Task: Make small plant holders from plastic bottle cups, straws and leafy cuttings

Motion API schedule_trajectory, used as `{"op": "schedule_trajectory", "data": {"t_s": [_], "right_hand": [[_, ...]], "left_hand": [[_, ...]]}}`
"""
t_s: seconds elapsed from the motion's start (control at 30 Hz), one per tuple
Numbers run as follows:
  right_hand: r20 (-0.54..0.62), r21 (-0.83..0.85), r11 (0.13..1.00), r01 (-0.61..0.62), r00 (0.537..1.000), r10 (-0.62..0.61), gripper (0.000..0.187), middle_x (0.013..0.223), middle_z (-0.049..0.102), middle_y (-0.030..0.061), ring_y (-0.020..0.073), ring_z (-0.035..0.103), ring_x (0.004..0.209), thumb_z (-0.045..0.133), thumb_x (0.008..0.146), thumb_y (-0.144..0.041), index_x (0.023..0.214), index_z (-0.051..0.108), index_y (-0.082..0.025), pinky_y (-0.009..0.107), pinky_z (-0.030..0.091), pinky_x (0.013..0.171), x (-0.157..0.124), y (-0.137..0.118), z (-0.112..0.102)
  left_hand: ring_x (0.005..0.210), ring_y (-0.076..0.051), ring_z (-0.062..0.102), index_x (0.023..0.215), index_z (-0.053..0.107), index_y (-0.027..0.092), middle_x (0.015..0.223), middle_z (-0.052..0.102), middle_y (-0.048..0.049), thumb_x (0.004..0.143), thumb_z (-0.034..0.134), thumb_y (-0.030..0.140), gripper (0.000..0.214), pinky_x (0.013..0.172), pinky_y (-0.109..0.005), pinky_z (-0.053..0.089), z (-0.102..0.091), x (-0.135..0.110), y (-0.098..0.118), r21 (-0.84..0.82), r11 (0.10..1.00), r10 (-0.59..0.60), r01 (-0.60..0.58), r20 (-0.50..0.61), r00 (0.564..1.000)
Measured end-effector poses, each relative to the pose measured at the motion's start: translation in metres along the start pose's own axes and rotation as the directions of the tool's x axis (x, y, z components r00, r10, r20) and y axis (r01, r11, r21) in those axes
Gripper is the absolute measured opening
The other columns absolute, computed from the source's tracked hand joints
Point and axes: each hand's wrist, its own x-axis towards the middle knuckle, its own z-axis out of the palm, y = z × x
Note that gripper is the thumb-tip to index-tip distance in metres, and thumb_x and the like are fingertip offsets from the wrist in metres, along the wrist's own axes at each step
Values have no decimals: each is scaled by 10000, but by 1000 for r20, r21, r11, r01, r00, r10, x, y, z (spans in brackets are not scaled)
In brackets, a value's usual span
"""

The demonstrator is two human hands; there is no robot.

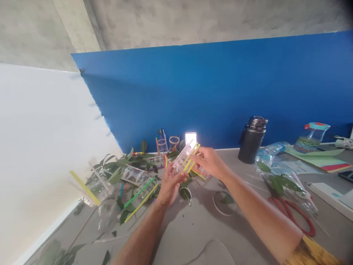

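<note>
My left hand is closed round the lower end of a clear plastic bottle piece, which is tilted up to the right. Yellow straws run along its right side, and a pale straw lies along its left. The fingers of my right hand close on its right side, at the yellow straws. Just behind them stands a glaring white screen or light. My fingers hide part of the bottle piece.
Leaves, clear bottles and a green straw crowd the left. A black flask stands right of centre, with red-handled scissors, papers and a jug beyond. A pale ring lies on the grey table.
</note>
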Motion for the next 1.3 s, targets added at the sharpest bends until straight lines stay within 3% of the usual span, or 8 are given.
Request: {"op": "schedule_trajectory", "data": {"t_s": [0.17,0.47,0.8,1.3], "right_hand": [[-21,47,999,-23,999,24,148,590,670,-16,87,470,408,588,897,-282,799,624,-177,214,348,434,-1,-3,1],[-22,94,995,-26,999,28,166,601,672,-12,93,484,435,616,889,-318,818,640,-170,218,369,465,-1,-2,4],[-36,73,997,-14,999,17,206,677,735,21,92,516,465,598,888,-262,704,630,-175,215,391,494,-2,-6,4],[-31,64,998,-22,999,24,266,614,698,6,92,485,438,573,918,-282,673,602,-182,226,385,492,-7,-12,4]], "left_hand": [[830,-170,689,1210,661,227,1182,676,-64,628,932,232,642,699,-283,484,-2,1,-1,-11,1000,-12,13,30,999],[821,-181,718,1223,649,212,1130,715,-66,627,937,283,666,714,-281,512,-6,3,-3,2,1000,11,-11,16,1000],[779,-161,692,1252,630,203,1060,718,-65,636,922,242,683,723,-292,490,-4,3,-3,-8,1000,-2,3,6,1000],[748,-159,647,1183,687,186,1005,726,-66,594,954,286,655,702,-293,471,-2,3,-3,-39,999,15,-15,-2,1000]]}}
